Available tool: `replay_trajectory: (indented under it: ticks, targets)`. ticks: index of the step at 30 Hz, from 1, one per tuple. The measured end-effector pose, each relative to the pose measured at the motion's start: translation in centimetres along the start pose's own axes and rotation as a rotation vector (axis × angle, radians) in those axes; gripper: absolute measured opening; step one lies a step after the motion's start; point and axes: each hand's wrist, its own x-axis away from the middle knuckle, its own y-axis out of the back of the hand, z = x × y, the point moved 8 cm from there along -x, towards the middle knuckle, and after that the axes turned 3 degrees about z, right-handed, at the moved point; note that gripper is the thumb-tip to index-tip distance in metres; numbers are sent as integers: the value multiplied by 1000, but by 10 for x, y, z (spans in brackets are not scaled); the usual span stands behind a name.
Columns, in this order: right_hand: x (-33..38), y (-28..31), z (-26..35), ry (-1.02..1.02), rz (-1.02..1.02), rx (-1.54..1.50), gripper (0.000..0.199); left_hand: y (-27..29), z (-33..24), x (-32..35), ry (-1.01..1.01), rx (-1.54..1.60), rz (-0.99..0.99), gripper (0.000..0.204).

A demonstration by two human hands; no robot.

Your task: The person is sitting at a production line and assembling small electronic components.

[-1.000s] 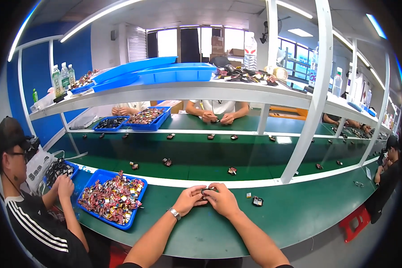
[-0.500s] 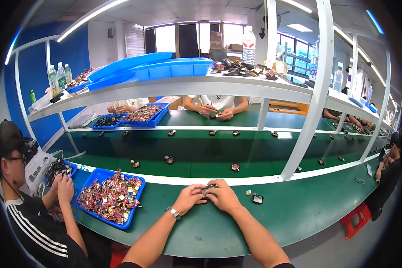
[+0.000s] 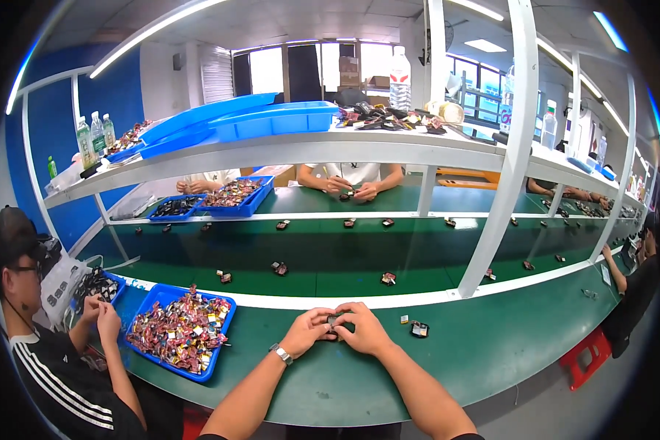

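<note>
Over the green bench point(image 3: 330, 396), my left hand point(image 3: 308, 334) and my right hand point(image 3: 364, 330) meet with fingertips closed around a small dark part point(image 3: 333, 320). Most of that part is hidden by my fingers, so its exact kind does not show. Just right of my right hand lies a small black part with a pale label point(image 3: 419, 329). Beside it sits a tiny white and yellow piece point(image 3: 404, 320). To the left of my hands stands a blue tray point(image 3: 231, 312) heaped with small reddish, wired parts point(image 3: 180, 330).
A white rail point(image 3: 286, 300) and an upright post point(image 3: 495, 213) border the dark green conveyor point(image 3: 330, 253), which carries several small parts. A shelf point(image 3: 308, 150) spans above. A co-worker point(image 3: 51, 352) sits close on the left; others work opposite and at right.
My fingers have shifted slightly around the small dark part, with my right thumb and forefinger spread more. The whole view has tilted a little. At far right, a co-worker's arm now reaches toward the rail.
</note>
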Motion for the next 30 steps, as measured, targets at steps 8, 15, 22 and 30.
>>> replay_trajectory:
  ticks: [8,15,22,30]
  targets:
    - [1,-4,1,29,-68,-23,10,5,4,0,11,-13,-34,28]
    - [3,-6,2,27,-158,22,11,8,10,-2,18,28,-35,26]
    - [4,-10,0,3,-213,-13,15,10,9,-1,11,68,-41,24]
    - [2,-12,2,59,-199,-55,18,11,3,1,-25,122,-62,24]
